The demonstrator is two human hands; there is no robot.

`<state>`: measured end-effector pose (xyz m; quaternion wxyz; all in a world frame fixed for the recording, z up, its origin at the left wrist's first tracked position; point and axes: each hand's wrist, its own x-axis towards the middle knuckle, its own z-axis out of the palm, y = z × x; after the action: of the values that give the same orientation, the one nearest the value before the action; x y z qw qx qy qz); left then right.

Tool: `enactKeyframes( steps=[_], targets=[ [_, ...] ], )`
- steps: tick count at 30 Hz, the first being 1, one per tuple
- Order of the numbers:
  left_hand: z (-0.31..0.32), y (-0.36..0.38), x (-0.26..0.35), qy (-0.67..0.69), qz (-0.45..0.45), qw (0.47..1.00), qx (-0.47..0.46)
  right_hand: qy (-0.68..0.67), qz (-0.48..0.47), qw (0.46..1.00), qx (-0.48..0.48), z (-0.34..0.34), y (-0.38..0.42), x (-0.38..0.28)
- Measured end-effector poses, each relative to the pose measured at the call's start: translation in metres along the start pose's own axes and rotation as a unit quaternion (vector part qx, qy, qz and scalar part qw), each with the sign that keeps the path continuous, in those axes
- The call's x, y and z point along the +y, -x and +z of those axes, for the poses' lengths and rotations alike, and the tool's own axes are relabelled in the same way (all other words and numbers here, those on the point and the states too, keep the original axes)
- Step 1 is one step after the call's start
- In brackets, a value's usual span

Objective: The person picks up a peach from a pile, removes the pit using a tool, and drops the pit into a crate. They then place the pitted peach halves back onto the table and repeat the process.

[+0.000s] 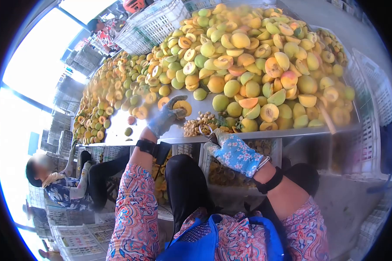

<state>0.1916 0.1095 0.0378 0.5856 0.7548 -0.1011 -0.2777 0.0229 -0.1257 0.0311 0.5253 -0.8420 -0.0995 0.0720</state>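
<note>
My left hand (166,117), in a grey-blue glove, is closed around a yellow fruit half (183,107) above the metal table (154,135). Its cut face shows a hollow. Nearer the table's front edge, my right hand (235,152), in a blue flowered glove, grips a small metal tool (209,132) with curved tips. Those tips lie beside a small heap of pits (197,125). Behind both hands rises a large pile of green and yellow fruit (244,56), many of them halved.
Crates with fruit pieces (235,172) stand under the table edge. A wooden handle (327,117) leans at the pile's right side. One person (65,185) sits at the left, another (104,35) is farther back. White crates (150,28) stand behind the table.
</note>
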Motion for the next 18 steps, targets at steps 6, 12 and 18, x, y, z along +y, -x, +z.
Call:
enactKeyframes(
  steps=[6,12,18],
  targets=[
    [0.078,0.050,0.014,0.133,0.076,0.987,0.042,-0.005,-0.030,0.998,0.057,0.026,-0.009,-0.003],
    [0.120,0.063,0.013,0.359,0.032,0.931,0.056,0.060,-0.043,0.992,0.106,0.032,0.003,-0.006],
    [0.149,0.070,0.012,0.285,0.169,0.941,0.065,-0.004,-0.030,0.990,0.134,0.031,0.009,-0.001]
  ],
)
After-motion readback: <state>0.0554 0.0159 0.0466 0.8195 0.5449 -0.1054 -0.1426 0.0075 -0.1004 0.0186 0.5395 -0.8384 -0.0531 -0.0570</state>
